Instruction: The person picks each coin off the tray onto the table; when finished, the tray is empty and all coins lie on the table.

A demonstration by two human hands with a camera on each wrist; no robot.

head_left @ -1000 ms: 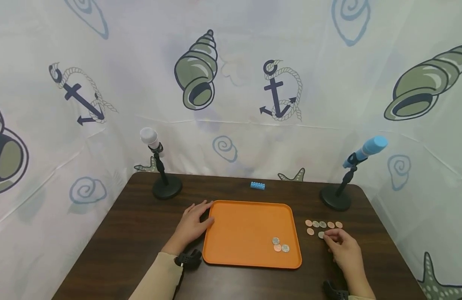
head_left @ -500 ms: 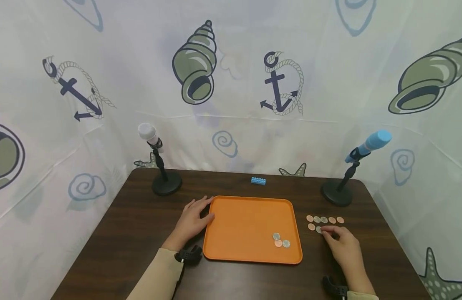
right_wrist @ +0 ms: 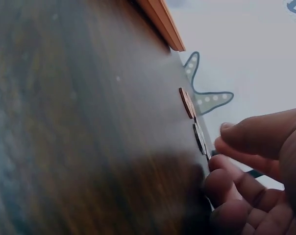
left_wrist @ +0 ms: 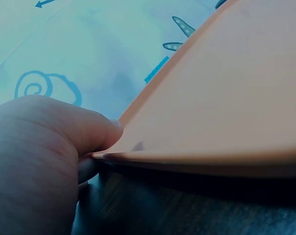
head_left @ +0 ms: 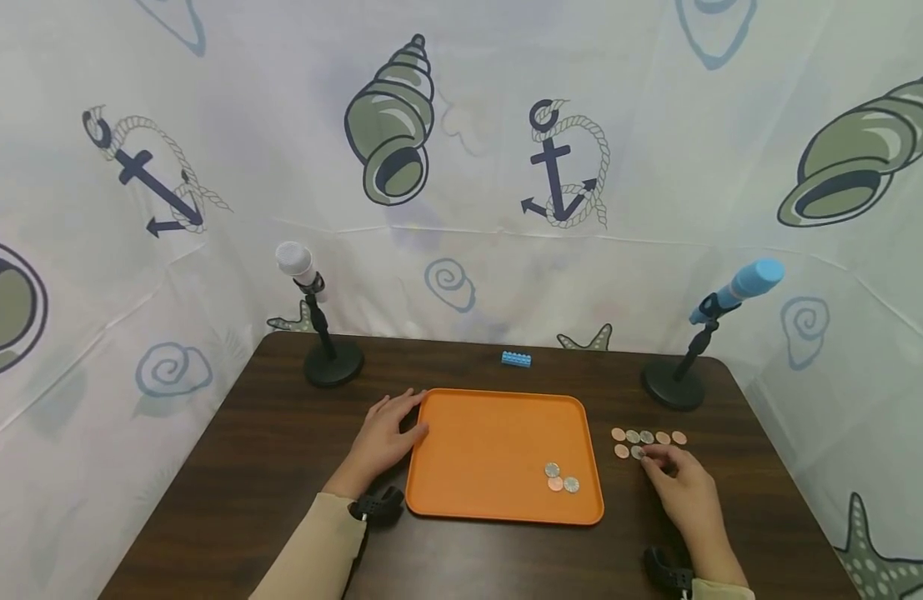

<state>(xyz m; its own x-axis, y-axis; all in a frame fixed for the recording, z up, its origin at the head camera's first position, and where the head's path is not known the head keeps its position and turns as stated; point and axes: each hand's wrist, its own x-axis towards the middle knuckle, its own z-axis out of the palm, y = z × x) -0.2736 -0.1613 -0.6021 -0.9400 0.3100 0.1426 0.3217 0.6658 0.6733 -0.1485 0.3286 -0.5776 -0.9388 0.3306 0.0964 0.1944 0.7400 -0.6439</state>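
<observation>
In the head view, my left hand [head_left: 380, 440] grips the left rim of the orange tray [head_left: 476, 450]. The left wrist view has its thumb [left_wrist: 96, 129] over the rim and fingers partly hidden below. Three coins, two silver and one copper-coloured coin [head_left: 555, 484], lie in the tray's right part. To the tray's right, several coins form a row. Below it lie a copper-coloured coin [head_left: 621, 451] and a silver coin [head_left: 636, 452], side by side. My right hand [head_left: 682, 487] has its fingertips at the silver coin; the right wrist view shows its fingers loosely bent, holding nothing visible.
A white microphone-shaped object [head_left: 296, 260] on a black stand [head_left: 333, 364] is at the back left. Its blue counterpart [head_left: 754, 281] stands at the back right. A blue toy brick [head_left: 516, 359] lies behind the tray on the dark wooden table [head_left: 243, 467].
My right hand has slid the silver coin left, up beside the copper-coloured one in the lower row. My left hand stays on the tray. The head view has tilted slightly.
</observation>
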